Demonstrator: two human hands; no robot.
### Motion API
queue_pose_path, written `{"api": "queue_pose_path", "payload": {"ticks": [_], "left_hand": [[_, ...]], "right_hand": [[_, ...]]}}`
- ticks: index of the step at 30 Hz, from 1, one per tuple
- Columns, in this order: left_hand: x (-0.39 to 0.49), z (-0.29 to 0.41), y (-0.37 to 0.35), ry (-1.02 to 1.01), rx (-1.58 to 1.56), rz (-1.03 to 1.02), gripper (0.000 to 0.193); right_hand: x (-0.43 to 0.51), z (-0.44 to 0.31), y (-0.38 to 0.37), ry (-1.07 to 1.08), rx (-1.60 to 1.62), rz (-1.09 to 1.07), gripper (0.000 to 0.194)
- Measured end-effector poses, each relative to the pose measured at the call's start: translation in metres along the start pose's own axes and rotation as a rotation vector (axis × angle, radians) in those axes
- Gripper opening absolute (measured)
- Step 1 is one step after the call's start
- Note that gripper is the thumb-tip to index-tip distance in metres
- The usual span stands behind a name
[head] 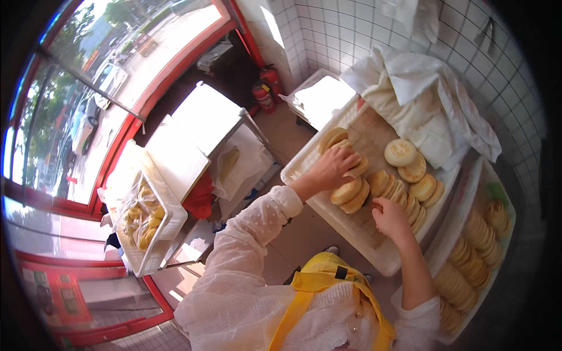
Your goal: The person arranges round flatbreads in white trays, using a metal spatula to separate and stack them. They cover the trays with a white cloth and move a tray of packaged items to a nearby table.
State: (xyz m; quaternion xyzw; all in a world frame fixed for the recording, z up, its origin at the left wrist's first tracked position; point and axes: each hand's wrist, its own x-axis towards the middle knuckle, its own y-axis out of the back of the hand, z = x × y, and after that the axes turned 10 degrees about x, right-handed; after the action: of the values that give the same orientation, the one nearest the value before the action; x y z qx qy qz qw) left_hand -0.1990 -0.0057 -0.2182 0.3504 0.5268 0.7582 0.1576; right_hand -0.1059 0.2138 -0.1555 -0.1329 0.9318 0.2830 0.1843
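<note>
A shallow white plastic crate (pixel 366 245) before me holds round, browned flatbreads. My left hand (pixel 334 167) is curled over a flatbread (pixel 361 168) near the crate's left wall, and its fingers hide part of it. Two more flatbreads (pixel 347 191) lean together just below that hand. My right hand (pixel 390 218) is over the crate's near part, fingers drawn together, with no bread visible in them. Beside it runs a slanted row of flatbreads (pixel 397 191). Farther right lie a pale-topped flatbread (pixel 400 152) and several others.
A white cloth (pixel 423 83) covers the crate's far end. At right, another crate (pixel 476 302) holds rows of flatbreads. A basket (pixel 173 219) with bagged yellowish food stands left, by a white-topped table (pixel 206 116). Fire extinguishers (pixel 264 97) stand near the tiled wall (pixel 333 26).
</note>
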Motion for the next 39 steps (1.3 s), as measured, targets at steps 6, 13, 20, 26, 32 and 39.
{"api": "queue_pose_path", "payload": {"ticks": [6, 13, 20, 26, 32, 39], "left_hand": [[0.024, 0.025, -0.025, 0.220, 0.172, -0.099, 0.036], [-0.026, 0.006, -0.011, 0.151, -0.041, -0.043, 0.044], [-0.043, 0.004, -0.008, 0.294, -0.056, -0.384, 0.092], [-0.046, 0.004, 0.001, 0.364, -0.234, -0.463, 0.091], [-0.045, 0.015, 0.017, 0.367, -0.229, -0.484, 0.097], [0.000, 0.058, 0.068, 0.197, -0.040, -0.236, 0.108]], "right_hand": [[0.011, -0.001, 0.007, -0.056, 0.045, -0.065, 0.034], [0.011, 0.034, 0.000, 0.035, -0.007, -0.078, 0.035], [0.012, 0.072, -0.020, 0.195, -0.005, -0.081, 0.036], [0.001, 0.079, -0.033, 0.270, 0.154, -0.023, 0.037], [-0.013, 0.071, -0.036, 0.289, 0.247, -0.026, 0.037], [-0.054, 0.066, -0.016, 0.379, 0.425, 0.076, 0.037]]}}
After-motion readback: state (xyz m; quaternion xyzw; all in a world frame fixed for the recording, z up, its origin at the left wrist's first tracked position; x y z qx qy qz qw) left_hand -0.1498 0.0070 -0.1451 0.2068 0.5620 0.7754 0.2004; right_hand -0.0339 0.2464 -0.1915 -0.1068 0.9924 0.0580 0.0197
